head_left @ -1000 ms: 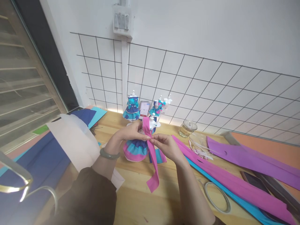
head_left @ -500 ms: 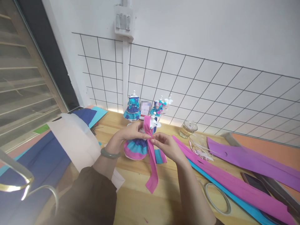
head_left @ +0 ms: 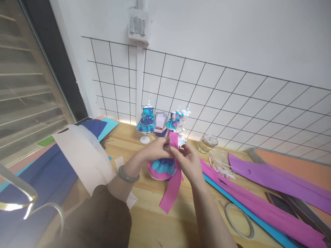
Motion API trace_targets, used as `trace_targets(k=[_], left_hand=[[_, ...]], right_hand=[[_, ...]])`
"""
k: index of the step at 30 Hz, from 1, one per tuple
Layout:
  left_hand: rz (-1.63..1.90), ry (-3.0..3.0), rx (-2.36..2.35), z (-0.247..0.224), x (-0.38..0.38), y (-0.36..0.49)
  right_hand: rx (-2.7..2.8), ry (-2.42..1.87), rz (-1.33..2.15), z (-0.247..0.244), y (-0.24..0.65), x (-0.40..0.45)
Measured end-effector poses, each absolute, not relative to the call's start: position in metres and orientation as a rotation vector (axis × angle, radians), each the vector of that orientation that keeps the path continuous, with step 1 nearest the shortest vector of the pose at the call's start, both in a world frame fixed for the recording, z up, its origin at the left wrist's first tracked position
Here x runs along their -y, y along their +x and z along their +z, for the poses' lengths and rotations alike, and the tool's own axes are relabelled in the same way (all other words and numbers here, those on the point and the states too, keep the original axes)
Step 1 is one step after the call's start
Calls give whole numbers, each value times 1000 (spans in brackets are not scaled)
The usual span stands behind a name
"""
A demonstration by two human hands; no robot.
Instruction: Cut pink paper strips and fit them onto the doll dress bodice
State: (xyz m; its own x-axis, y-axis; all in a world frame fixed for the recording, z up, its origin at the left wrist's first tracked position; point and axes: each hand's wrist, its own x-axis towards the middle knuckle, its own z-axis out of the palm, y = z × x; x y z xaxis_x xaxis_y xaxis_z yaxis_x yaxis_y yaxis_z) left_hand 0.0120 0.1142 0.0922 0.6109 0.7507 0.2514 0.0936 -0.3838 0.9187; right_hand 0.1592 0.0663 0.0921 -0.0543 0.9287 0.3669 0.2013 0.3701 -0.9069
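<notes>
In the middle of the head view a small white dress form (head_left: 182, 140) wears a tiered skirt (head_left: 162, 168) in navy, turquoise and pink. Down its front runs a long pink strip (head_left: 172, 191), its lower end hanging loose over the table. My left hand (head_left: 159, 148) is closed on the strip at the waist, from the left side. From the right, my right hand (head_left: 188, 160) presses its thumb on the strip, its other fingers behind the form. The waist itself is partly hidden by both hands.
Behind stand dress forms in a blue dress (head_left: 147, 120) and a bow-trimmed dress (head_left: 174, 122). A glass cup (head_left: 207, 143), a tape roll (head_left: 240, 220) and pink strips (head_left: 258, 196) lie right. Navy fabric (head_left: 38, 186) and a pale sheet (head_left: 82, 155) cover the left.
The dress form and both hands have shifted right. My right hand has come round the form's side, its thumb now on the strip. The strip's lower part now slants to the left.
</notes>
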Motion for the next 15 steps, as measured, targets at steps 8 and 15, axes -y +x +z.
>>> trace_targets(k=[8, 15], left_hand=[[693, 1938, -627, 104, -111, 1], [923, 1950, -718, 118, -110, -12]], right_hand=[[1520, -1067, 857, 90, 158, -69], [1507, -1050, 871, 86, 159, -72]])
